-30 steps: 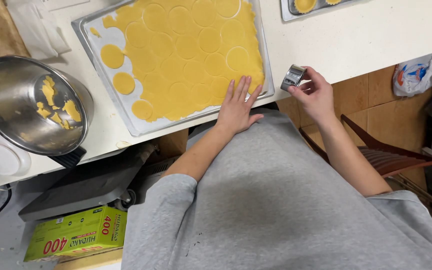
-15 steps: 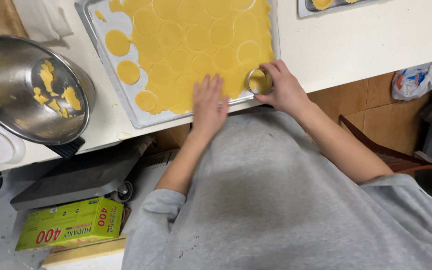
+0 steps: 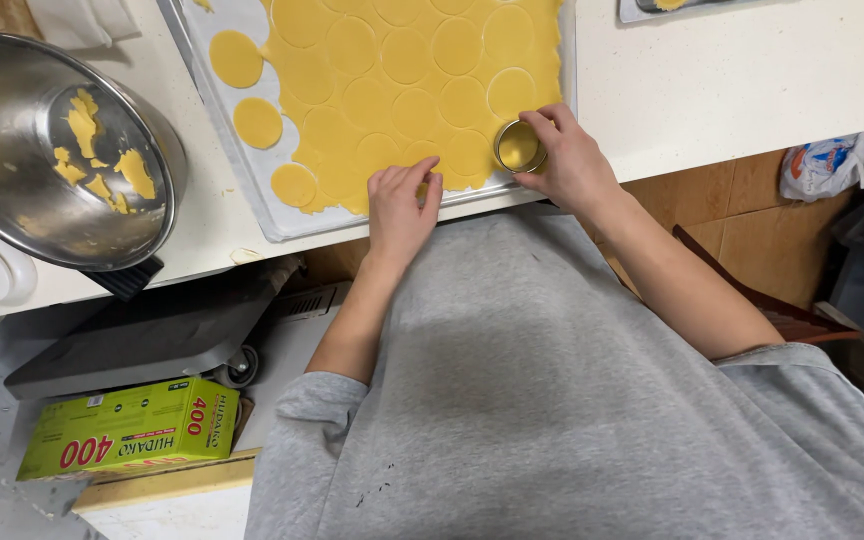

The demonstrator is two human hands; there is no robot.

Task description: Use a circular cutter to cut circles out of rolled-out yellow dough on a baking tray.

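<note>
A sheet of yellow dough (image 3: 402, 90), marked with several cut circles, lies on a metal baking tray (image 3: 262, 205) on the white counter. My right hand (image 3: 567, 160) grips a round metal cutter (image 3: 519, 147) and presses it into the dough at the sheet's near right corner. My left hand (image 3: 400, 205) rests flat with fingers spread on the near edge of the dough and tray. Three separate dough discs (image 3: 257, 122) lie on the bare left part of the tray.
A steel bowl (image 3: 47, 150) with dough scraps stands at the left of the counter (image 3: 752, 80). Another tray (image 3: 672, 8) shows at the top right edge. Below the counter lie a green box (image 3: 132, 428) and a dark flat appliance (image 3: 142, 340). A plastic bag (image 3: 822, 165) hangs at right.
My right hand brought the cutter from off the tray's right side onto the dough's near right corner and pressed it down. My left hand stayed flat on the dough's near edge.
</note>
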